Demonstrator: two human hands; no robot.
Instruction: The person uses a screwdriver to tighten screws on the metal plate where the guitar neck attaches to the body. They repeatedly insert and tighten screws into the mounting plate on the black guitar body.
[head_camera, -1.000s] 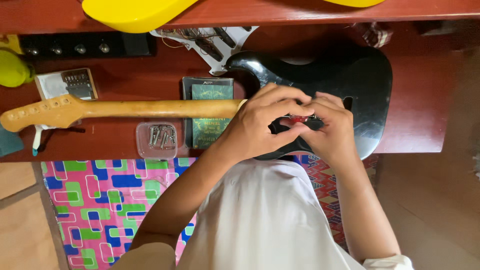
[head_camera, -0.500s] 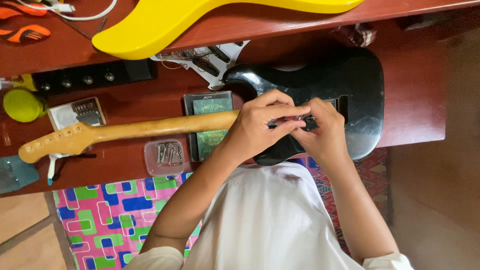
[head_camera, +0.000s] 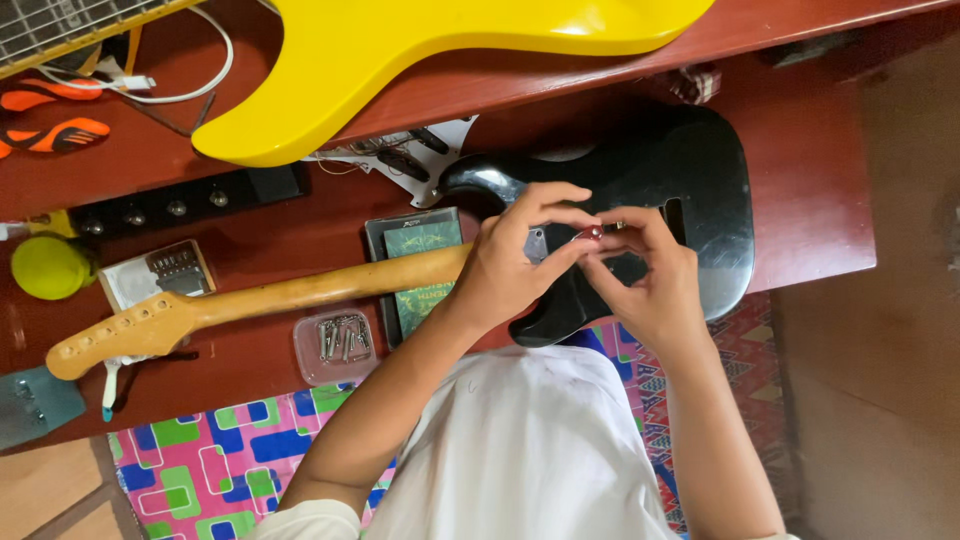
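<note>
Pinching a small reddish part (head_camera: 590, 234), both hands' fingers (head_camera: 560, 255) hide most of it above the black guitar body (head_camera: 700, 190).

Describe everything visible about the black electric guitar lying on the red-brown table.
The glossy black solid-body electric guitar lies flat on the red-brown wooden table, its pale maple-coloured neck running left to a headstock with a row of empty tuner holes. No strings show. The body has rounded horns, and an open rectangular cavity shows by the fingers. Both hands work just above its middle, the left hand and right hand pinching a small red-tipped part. The lower edge overhangs the table toward the person.
</note>
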